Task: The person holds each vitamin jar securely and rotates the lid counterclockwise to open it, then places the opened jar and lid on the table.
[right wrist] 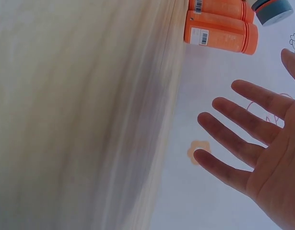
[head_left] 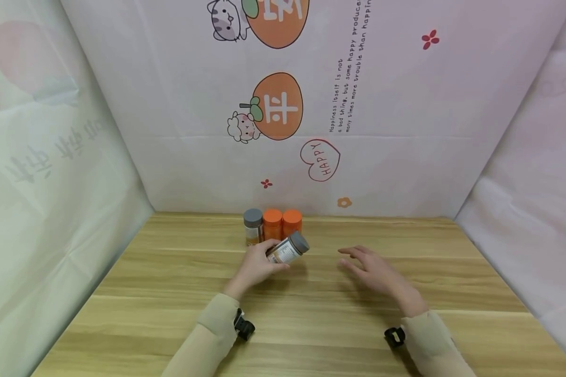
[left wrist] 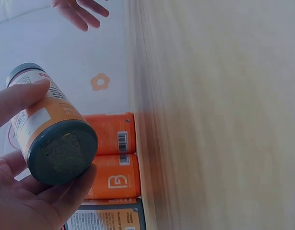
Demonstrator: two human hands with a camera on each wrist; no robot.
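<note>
A grey-capped jar (head_left: 285, 252) with a white and orange label is held tilted above the table by my left hand (head_left: 257, 263). In the left wrist view the thumb lies across the label of that jar (left wrist: 65, 112), and its dark base faces the camera. Behind it, a row stands against the back wall: another grey-capped jar (head_left: 253, 226), an orange jar (head_left: 272, 225) and a second orange jar (head_left: 292, 221). My right hand (head_left: 372, 268) is over the table to the right, holding nothing. Its fingers are spread in the right wrist view.
The wooden table (head_left: 311, 324) is enclosed by a printed white cloth (head_left: 396, 167) at the back and plain-looking sheets at the left (head_left: 75, 220) and right (head_left: 528, 220). A black strap device (head_left: 244, 325) is on the left wrist, another device (head_left: 394, 337) on the right.
</note>
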